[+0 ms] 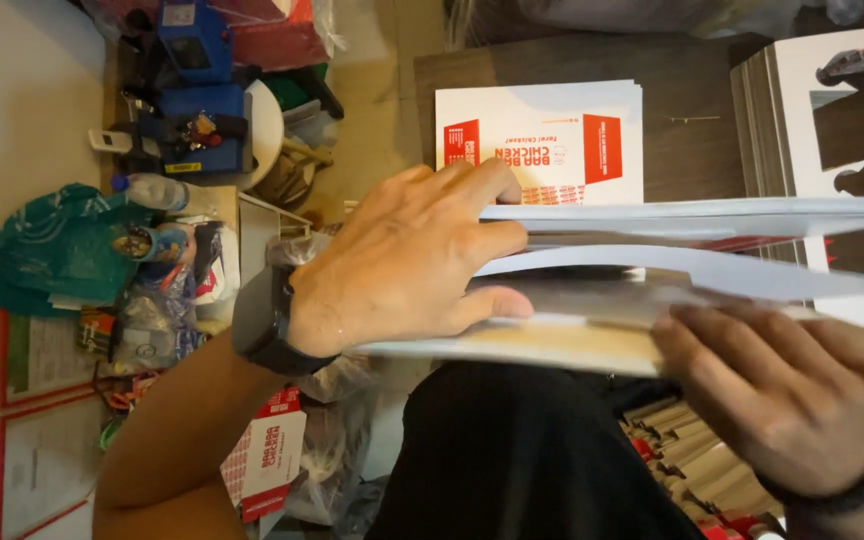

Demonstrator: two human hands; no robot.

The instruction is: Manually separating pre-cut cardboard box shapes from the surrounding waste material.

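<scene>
A flat white-and-brown cardboard box blank (652, 300) is held up close to the camera, seen nearly edge-on with its flaps spread apart. My left hand (402, 265), with a black watch on its wrist, grips the blank's left end, fingers wrapped over the upper flaps and thumb under one. My right hand (782, 400) holds the lower brown edge from underneath on the right. Behind it, a stack of white blanks with red print (542, 135) lies on a dark wooden table (692, 110).
A second tall stack of printed sheets (802, 110) stands at the right. On the floor to the left lie a green bag (52, 245), a blue machine (197, 90), bottles and clutter. More folded red-and-white boxes (692, 470) sit low right.
</scene>
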